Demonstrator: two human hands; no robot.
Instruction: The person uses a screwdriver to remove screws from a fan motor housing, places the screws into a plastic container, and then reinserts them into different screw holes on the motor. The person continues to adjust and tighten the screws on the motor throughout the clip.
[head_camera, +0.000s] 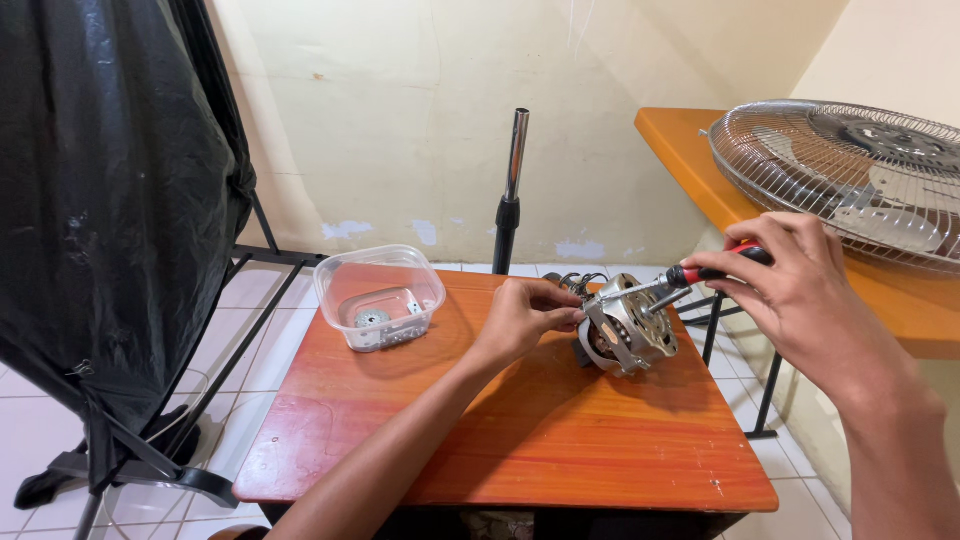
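Fan grille (850, 180) cut off rightward

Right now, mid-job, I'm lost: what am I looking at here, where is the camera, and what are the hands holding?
There is no machine here. The one picture comes from a camera worn on a person's head, looking down at their own two bare hands over a small orange-brown table.

The left hand steadies a small metal electric motor that rests on the table. The right hand holds a screwdriver with a red and black handle, its tip at the motor.

Also on the table is a clear plastic tub with a few small metal parts inside. To the right, a wire fan guard lies on an orange shelf. Behind the table stands a metal pole; at the left hangs a black sheet on a stand.
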